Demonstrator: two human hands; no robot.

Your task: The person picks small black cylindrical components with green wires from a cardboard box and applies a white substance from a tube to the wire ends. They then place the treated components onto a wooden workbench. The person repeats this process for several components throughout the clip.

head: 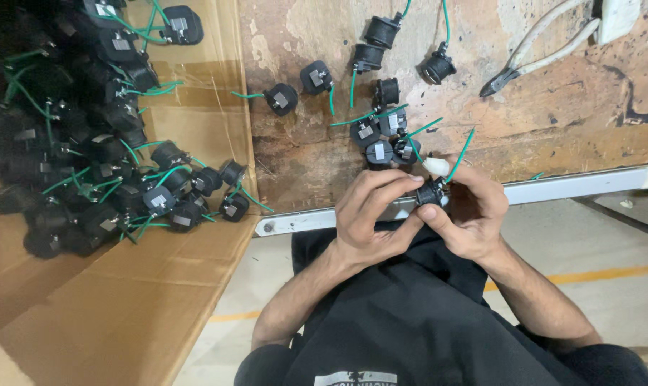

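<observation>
A: What are the hands doing?

B: Both are meeting at the near edge of the bench [295, 154]. The left hand [370, 211] is pinching a black plug [431, 193] between thumb and fingers. The right hand [474, 207] is closing on the same plug from the right, thumb underneath.

A: Wire?

B: A green wire [461, 154] is rising from the plug, tilting right. A white fingertip cover is showing just above the plug; which finger, I cannot tell.

A: Surroundings?

B: More plugs [381, 139] are lying just beyond the hands. Pliers [535, 53] are resting far right. A cardboard box [145, 300] on the left is holding a heap of plugs.
</observation>
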